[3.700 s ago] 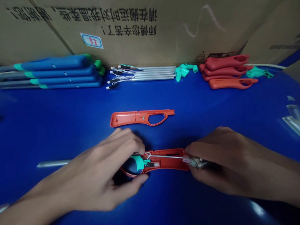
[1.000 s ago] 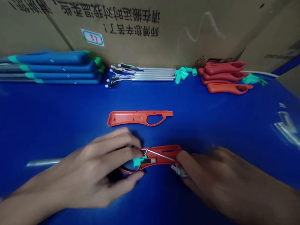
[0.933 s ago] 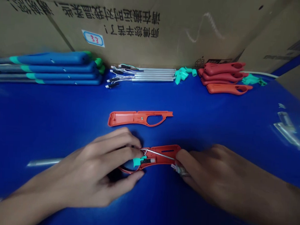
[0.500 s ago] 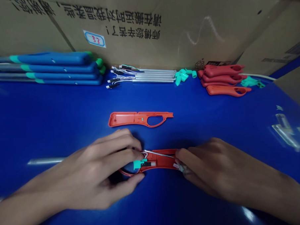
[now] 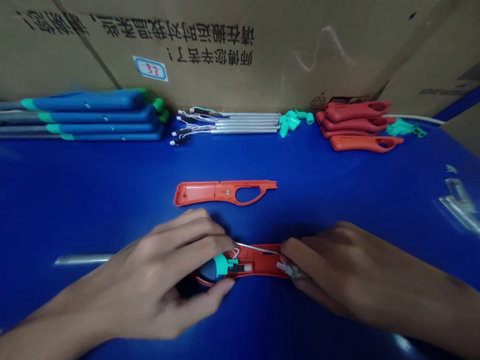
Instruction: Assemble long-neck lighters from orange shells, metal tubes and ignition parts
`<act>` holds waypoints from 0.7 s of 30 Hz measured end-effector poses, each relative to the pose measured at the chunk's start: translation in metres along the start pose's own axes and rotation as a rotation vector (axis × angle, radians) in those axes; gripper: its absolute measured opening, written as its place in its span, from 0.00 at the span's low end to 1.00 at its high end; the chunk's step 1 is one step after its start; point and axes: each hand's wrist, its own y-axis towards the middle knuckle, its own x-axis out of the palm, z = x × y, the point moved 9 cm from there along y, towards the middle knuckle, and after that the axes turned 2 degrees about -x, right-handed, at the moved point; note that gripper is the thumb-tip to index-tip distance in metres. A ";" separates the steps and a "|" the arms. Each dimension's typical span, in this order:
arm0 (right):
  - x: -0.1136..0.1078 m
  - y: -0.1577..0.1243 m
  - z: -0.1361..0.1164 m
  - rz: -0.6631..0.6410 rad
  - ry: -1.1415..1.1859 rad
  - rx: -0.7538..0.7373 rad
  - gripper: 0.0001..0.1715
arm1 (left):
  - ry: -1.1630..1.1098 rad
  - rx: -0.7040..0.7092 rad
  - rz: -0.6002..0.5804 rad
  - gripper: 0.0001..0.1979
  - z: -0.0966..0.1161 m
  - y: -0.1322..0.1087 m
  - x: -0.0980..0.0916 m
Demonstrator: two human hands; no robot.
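The left hand (image 5: 176,270) is clamped on the left end of the red shell (image 5: 266,263), at lower centre; the right hand (image 5: 333,269) pinches a thin rod (image 5: 256,248) and a pale part (image 5: 286,268) over its right end. Pressed at this slant, the rod could slip, snag the white wires (image 5: 235,252) or jog the teal piece (image 5: 221,265); a slack left grip might let the shell skid. The other half (image 5: 197,192) lies just above the left hand, risking a bump. The worktop (image 5: 273,330) gives more room at bottom centre.
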 end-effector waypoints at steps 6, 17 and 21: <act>-0.002 0.002 -0.005 0.040 -0.036 -0.001 0.12 | 0.008 -0.004 -0.045 0.14 -0.003 -0.003 0.005; -0.002 0.002 -0.003 0.048 -0.048 0.064 0.12 | 0.030 0.009 -0.043 0.16 0.000 -0.006 0.004; -0.006 -0.003 0.020 0.061 -0.060 0.187 0.10 | 0.004 -0.033 -0.048 0.14 -0.003 -0.002 0.005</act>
